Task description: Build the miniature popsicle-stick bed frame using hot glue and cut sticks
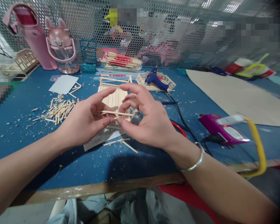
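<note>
Two hands work over one blue table (84, 174). The left hand (84, 116) and the right hand (144, 115) each seem to pinch one thin stick piece (118, 113) between thumb and finger, with their pointing fingers up. It is right in the middle, between the hands. I think the step now is lining up or joining small sticks. The next move seems to call for a soft, steady pinch so nothing snaps or slips.

Close by, at six o'clock from the fingers, are at least two loose sticks (116, 142). At nine is one pile of cut bits (60, 110), too many to count. At three is one purple socket (224, 130).

A bit farther, at twelve, is one flat stick panel (114, 98). At ten is one white card (64, 84). Between one and two is one blue glue gun (157, 82).

Farthest, at twelve, is one pack of sticks (121, 60). Two pink bottles (38, 40) stand near eleven.
</note>
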Available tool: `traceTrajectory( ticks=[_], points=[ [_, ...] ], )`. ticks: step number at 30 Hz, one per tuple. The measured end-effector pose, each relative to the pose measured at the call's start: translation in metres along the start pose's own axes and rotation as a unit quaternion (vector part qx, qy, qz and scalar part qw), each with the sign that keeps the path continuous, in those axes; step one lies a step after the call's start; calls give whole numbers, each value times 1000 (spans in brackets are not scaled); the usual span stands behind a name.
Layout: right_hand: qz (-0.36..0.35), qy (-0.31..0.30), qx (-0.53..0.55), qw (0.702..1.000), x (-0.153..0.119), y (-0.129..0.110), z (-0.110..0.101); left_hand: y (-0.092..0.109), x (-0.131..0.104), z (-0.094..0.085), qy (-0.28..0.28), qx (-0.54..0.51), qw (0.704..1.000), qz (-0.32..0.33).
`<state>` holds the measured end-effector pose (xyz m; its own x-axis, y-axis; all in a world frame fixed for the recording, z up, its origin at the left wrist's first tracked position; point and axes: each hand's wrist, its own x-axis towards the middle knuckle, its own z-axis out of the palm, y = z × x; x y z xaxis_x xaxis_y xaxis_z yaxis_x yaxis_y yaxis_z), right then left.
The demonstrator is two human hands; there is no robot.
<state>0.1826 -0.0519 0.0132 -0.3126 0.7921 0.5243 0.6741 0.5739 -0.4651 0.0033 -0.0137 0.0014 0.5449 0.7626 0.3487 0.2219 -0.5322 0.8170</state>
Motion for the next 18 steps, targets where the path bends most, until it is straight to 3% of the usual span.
traceTrajectory(
  ticks=[5,8,10,12,14,16,18],
  points=[
    [-44,78,19,996,-6,5,-3,-3,-3,-2,-1,54,998,26],
    [-7,133,-18,991,-7,5,-9,-4,-6,-6,-3,89,995,45],
    [16,136,-40,990,-6,7,-16,-5,-7,-13,12,123,991,56],
    [32,78,-48,995,-4,10,-24,-7,-8,-22,31,168,984,48],
    [63,-65,-53,994,-3,13,-31,-10,-7,-32,30,208,977,22],
    [108,-225,-59,967,-2,15,-35,-12,-6,-38,-6,223,975,4],
    [132,-309,-66,940,-1,15,-35,-14,-6,-40,-66,211,975,-1]
  ],
)
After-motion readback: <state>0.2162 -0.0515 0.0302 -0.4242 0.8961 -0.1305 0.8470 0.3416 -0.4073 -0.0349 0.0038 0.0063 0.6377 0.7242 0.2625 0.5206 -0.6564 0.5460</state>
